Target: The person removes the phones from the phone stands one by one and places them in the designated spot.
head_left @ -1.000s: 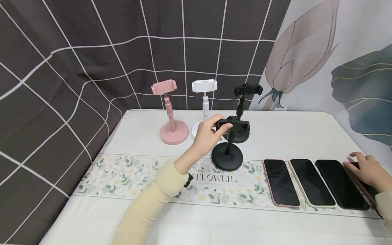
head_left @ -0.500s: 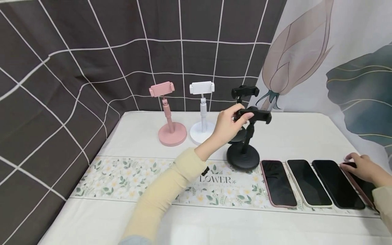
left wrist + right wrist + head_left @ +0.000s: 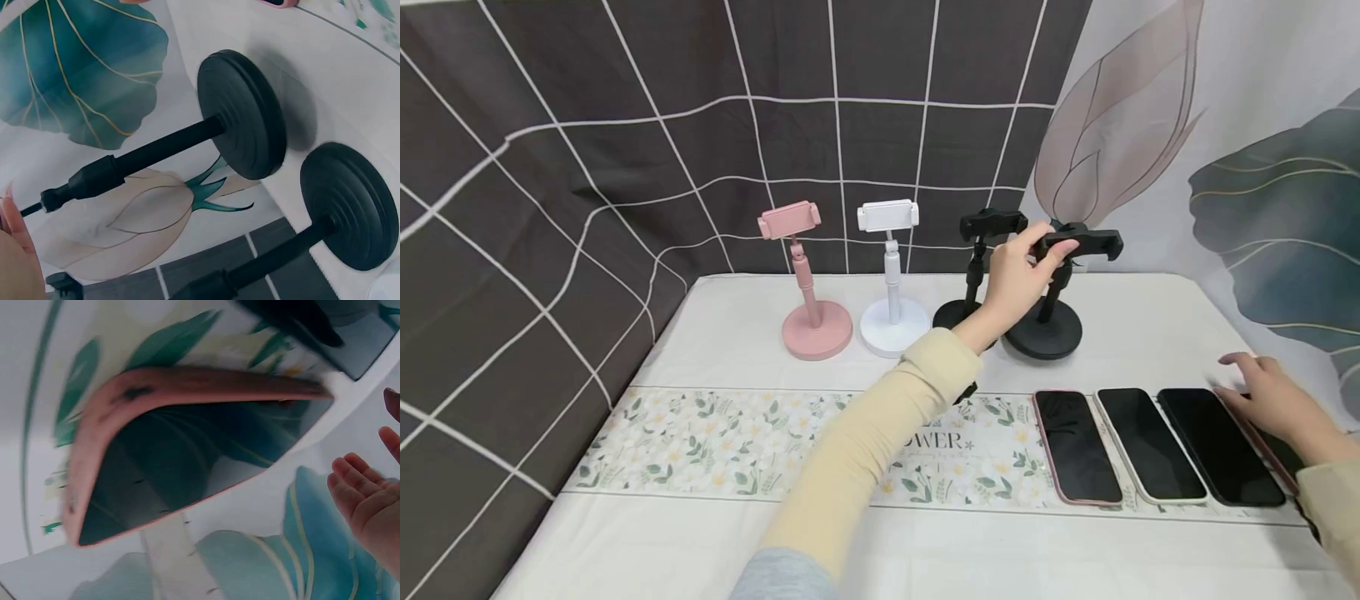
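Observation:
My left hand (image 3: 1017, 279) pinches the clamp head of a black phone stand (image 3: 1045, 332) between thumb and fingers. That stand is upright with its round base down, right of a second black phone stand (image 3: 973, 271), which my wrist partly covers. In the left wrist view, the held stand's base (image 3: 237, 115) casts a shadow on the tablecloth. At the far right, my right hand (image 3: 1285, 408) hovers by a phone in a pinkish case (image 3: 144, 394). Its fingers (image 3: 353, 487) are loosely extended and apart from the phone in the right wrist view.
A pink phone stand (image 3: 817, 329) and a white phone stand (image 3: 893, 325) stand to the left. Along the floral strip lie a pink-edged phone (image 3: 1077, 447), a white-edged phone (image 3: 1152, 446) and a black phone (image 3: 1221, 447). Curtains (image 3: 880, 142) hang behind the table.
My left hand has carried the black phone stand from the floral strip to the right and back, beside the other black stand. My right hand stays near the rightmost phone.

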{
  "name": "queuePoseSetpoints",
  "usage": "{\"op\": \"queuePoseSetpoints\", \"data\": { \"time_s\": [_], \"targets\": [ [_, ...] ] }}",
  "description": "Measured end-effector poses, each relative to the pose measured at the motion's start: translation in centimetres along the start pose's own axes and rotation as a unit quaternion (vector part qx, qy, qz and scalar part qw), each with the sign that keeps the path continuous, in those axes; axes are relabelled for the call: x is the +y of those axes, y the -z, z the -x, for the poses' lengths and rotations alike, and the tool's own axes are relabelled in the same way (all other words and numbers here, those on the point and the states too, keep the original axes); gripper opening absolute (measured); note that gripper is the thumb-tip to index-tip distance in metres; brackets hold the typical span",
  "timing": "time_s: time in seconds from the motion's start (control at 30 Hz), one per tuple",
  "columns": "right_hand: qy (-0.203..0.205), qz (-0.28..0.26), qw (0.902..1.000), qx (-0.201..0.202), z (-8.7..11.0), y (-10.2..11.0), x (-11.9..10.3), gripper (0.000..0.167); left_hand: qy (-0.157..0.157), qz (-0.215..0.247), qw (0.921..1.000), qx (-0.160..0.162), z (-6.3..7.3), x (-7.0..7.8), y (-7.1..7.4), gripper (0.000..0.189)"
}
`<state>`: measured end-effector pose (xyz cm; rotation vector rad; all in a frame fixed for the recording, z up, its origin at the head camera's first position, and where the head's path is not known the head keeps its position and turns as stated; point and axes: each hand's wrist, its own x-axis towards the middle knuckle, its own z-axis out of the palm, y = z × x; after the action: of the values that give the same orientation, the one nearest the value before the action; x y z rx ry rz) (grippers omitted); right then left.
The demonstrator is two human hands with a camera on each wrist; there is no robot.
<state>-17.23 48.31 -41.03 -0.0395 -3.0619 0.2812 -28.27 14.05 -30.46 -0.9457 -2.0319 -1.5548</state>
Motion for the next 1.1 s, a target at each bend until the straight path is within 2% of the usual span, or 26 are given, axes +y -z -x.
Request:
{"op": "queuePoseSetpoints", "data": {
  "time_s": [0.1, 0.17, 0.3, 0.47, 0.57, 0.73, 0.87, 1.0, 1.1],
  "targets": [
    [0.037, 0.001, 0.9991, 0.019, -0.2, 0.4, -1.2, 0.042, 0.025, 0.026, 0.9993, 0.01, -0.7, -0.2, -1.2, 0.016],
    [0.079, -0.003, 0.996, 0.042, -0.4, 0.5, -2.2, 0.036, 0.036, 0.019, 0.9991, 0.012, -1.1, -0.4, -2.0, 0.017],
    [0.175, -0.014, 0.9808, 0.084, -0.9, 0.4, -5.1, 0.023, 0.022, -0.044, 0.9987, 0.014, -1.3, -1.1, -3.5, 0.018],
    [0.241, -0.012, 0.9645, 0.106, -1.4, 0.1, -8.9, 0.018, 0.01, -0.115, 0.9931, 0.024, -1.1, -2.1, -4.4, 0.018],
    [0.266, -0.011, 0.9571, 0.114, -1.4, 0.0, -10.4, 0.02, 0.03, -0.117, 0.9926, 0.006, -1.2, -2.1, -4.4, 0.019],
    [0.303, -0.005, 0.9438, 0.132, -1.8, 0.1, -12.2, 0.025, 0.096, -0.116, 0.9879, -0.036, -1.8, -1.3, -4.0, 0.025],
    [0.309, -0.019, 0.934, 0.179, -2.3, 0.5, -13.6, 0.024, 0.159, -0.101, 0.9805, -0.056, -2.0, -0.7, -4.1, 0.028],
    [0.271, -0.041, 0.9346, 0.227, -2.6, 1.0, -14.9, 0.018, 0.223, -0.041, 0.9694, -0.095, -1.5, -1.0, -3.9, 0.033],
    [0.234, -0.051, 0.9379, 0.251, -2.5, 0.9, -15.9, 0.015, 0.229, -0.021, 0.9607, -0.155, 0.0, -1.9, -2.9, 0.036]
  ]
}}
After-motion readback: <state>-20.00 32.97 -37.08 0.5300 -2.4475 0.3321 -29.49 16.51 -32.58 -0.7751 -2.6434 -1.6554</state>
